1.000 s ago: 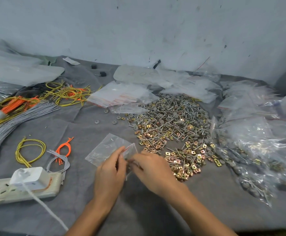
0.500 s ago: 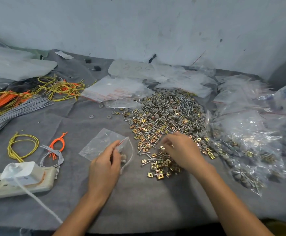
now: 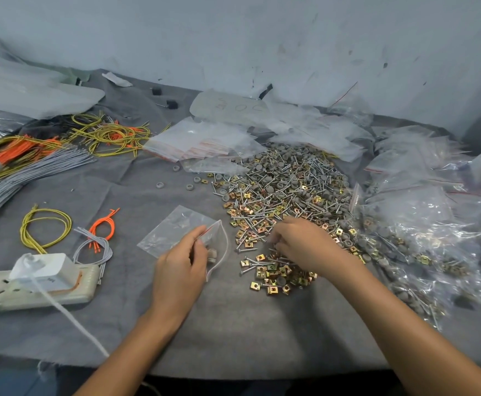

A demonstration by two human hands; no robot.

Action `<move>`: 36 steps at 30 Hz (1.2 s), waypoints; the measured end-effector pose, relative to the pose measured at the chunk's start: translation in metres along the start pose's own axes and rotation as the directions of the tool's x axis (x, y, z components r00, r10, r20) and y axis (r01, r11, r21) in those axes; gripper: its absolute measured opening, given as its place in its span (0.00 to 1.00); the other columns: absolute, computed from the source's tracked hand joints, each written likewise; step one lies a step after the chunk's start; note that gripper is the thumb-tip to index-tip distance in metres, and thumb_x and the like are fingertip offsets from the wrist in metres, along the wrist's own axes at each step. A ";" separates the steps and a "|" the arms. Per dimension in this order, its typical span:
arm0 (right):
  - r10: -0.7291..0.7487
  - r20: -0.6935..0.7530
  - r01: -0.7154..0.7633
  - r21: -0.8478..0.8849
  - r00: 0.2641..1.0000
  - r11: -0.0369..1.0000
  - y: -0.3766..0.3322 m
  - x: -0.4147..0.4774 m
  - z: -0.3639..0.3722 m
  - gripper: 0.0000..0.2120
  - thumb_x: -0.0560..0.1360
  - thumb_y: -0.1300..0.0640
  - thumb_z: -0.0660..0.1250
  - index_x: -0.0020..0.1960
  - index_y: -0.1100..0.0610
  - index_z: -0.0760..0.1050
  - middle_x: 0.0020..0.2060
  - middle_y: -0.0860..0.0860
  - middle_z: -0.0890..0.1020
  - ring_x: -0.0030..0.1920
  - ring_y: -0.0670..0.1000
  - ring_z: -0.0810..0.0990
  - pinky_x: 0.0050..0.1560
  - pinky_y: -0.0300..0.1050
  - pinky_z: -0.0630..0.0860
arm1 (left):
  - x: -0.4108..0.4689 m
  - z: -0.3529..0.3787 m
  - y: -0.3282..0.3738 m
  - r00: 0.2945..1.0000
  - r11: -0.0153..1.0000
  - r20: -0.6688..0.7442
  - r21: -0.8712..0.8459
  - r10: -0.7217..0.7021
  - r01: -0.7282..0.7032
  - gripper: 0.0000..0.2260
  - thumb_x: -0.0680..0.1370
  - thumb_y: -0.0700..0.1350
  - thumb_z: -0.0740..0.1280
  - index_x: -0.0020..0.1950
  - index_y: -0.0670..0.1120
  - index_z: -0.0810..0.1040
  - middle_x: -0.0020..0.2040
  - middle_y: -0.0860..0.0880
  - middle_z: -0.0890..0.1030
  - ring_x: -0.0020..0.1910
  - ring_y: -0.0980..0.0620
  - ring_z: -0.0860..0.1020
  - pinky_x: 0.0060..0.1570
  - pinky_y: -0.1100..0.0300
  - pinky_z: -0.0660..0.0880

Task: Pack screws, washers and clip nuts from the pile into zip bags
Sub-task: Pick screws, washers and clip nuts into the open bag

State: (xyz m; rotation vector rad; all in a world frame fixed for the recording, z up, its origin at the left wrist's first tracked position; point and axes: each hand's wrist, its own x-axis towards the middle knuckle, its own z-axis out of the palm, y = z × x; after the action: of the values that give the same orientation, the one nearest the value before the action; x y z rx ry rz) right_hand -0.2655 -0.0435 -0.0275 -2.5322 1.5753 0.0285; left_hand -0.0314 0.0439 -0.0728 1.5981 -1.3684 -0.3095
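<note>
A big pile point(image 3: 285, 184) of silver screws, grey washers and gold clip nuts covers the middle of the grey cloth. My left hand point(image 3: 180, 267) pinches the open mouth of a small clear zip bag point(image 3: 176, 228) lying left of the pile; a grey washer point(image 3: 212, 254) shows inside the mouth. My right hand point(image 3: 302, 244) lies on the near edge of the pile, fingers curled down among screws and clip nuts. What its fingertips hold is hidden.
Empty zip bags point(image 3: 202, 138) lie behind the pile. Filled bags point(image 3: 422, 232) are heaped on the right. Yellow, orange and grey cable bundles point(image 3: 47, 230) and a white power strip point(image 3: 33, 281) occupy the left. A few loose washers point(image 3: 176, 178) lie apart.
My right hand left the bag's mouth and moved right onto the pile's near edge. My left hand kept hold of the bag.
</note>
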 end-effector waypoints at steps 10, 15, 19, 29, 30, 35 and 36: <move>0.148 -0.251 0.075 0.702 0.957 0.709 -0.010 -0.035 -0.003 0.06 0.80 0.57 0.69 0.51 0.46 0.75 0.42 0.44 0.81 0.43 0.42 0.80 0.41 0.37 0.76 | 0.000 -0.001 0.002 1.000 1.000 -0.004 0.007 -0.003 0.003 0.12 0.80 0.39 0.66 0.62 0.48 0.83 0.32 0.56 0.77 0.34 0.53 0.75 0.38 0.60 0.67; 0.140 -0.338 0.223 0.827 0.931 0.517 -0.041 -0.063 -0.004 0.11 0.77 0.61 0.73 0.57 0.51 0.79 0.46 0.47 0.84 0.48 0.50 0.83 0.49 0.44 0.81 | 0.001 0.000 0.000 1.000 1.000 -0.009 0.010 -0.001 0.001 0.12 0.80 0.39 0.66 0.62 0.47 0.83 0.36 0.51 0.82 0.38 0.51 0.77 0.38 0.61 0.65; 0.118 -0.339 0.234 0.825 0.933 0.514 -0.057 -0.065 -0.002 0.10 0.76 0.66 0.73 0.54 0.55 0.82 0.45 0.48 0.86 0.47 0.50 0.85 0.50 0.47 0.82 | 0.000 0.000 0.000 1.000 1.000 -0.008 0.008 0.012 -0.011 0.12 0.81 0.40 0.66 0.62 0.47 0.83 0.40 0.48 0.84 0.39 0.46 0.80 0.39 0.59 0.69; 0.057 -0.353 0.197 0.641 0.934 0.742 -0.088 -0.035 0.016 0.05 0.76 0.50 0.73 0.45 0.47 0.78 0.34 0.42 0.78 0.35 0.43 0.75 0.38 0.39 0.72 | 0.000 -0.001 0.000 1.000 1.000 -0.013 -0.004 0.014 -0.014 0.12 0.80 0.39 0.66 0.62 0.48 0.83 0.42 0.48 0.86 0.39 0.42 0.82 0.41 0.53 0.76; 0.046 -0.357 0.177 0.566 0.933 0.805 -0.091 -0.029 0.018 0.04 0.76 0.48 0.72 0.46 0.47 0.79 0.34 0.42 0.76 0.36 0.43 0.74 0.41 0.41 0.73 | 0.000 -0.001 0.000 1.000 1.000 -0.012 -0.003 0.017 -0.017 0.12 0.80 0.39 0.66 0.62 0.47 0.82 0.43 0.47 0.86 0.40 0.41 0.82 0.42 0.51 0.77; 0.042 -0.318 0.044 0.258 0.947 0.965 -0.107 -0.001 0.025 0.09 0.81 0.46 0.64 0.52 0.49 0.80 0.44 0.46 0.76 0.49 0.53 0.78 0.43 0.48 0.71 | -0.001 -0.001 0.000 0.998 0.998 -0.021 0.023 0.052 -0.052 0.13 0.80 0.38 0.66 0.62 0.47 0.82 0.51 0.48 0.86 0.43 0.42 0.83 0.45 0.51 0.78; 0.044 -0.326 0.034 0.231 0.944 0.972 -0.109 0.002 0.026 0.10 0.81 0.45 0.63 0.51 0.49 0.79 0.44 0.46 0.76 0.48 0.53 0.78 0.41 0.47 0.68 | -0.001 -0.001 0.001 0.998 0.998 -0.024 0.025 0.056 -0.055 0.13 0.80 0.37 0.67 0.62 0.46 0.83 0.52 0.48 0.86 0.44 0.42 0.83 0.46 0.51 0.77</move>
State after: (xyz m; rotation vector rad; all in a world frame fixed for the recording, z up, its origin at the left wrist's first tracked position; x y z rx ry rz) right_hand -0.1654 0.0055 -0.0397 -2.4378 1.5821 -0.5747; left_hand -0.0313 0.0459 -0.0723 1.5764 -1.4002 -0.2402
